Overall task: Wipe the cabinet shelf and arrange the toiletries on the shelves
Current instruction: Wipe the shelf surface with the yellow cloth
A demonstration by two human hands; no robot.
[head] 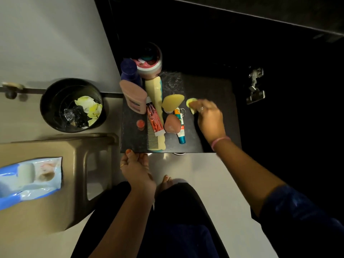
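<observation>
A dark cabinet shelf (pixel 214 90) holds toiletries on its left half: a pink lotion bottle (pixel 133 96), a purple bottle (pixel 130 70), a round jar (pixel 149 62), a cream comb (pixel 155 116), a red tube (pixel 154 120), a yellow sponge (pixel 172 102), a pink soap-like lump (pixel 172 124), a teal and orange tube (pixel 180 125) and a small red cap (pixel 140 124). My right hand (pixel 209 117) holds a yellow-green wipe (pixel 190 103) on the shelf, right of the items; it is blurred. My left hand (pixel 135 168) grips the shelf's front edge.
A black bin (pixel 71 105) with crumpled yellow wipes stands on the floor to the left. A pack of wet wipes (pixel 28 180) lies on a brown plastic stool (pixel 78 164). The cabinet door hinge (pixel 255 86) is at the right. My legs are below.
</observation>
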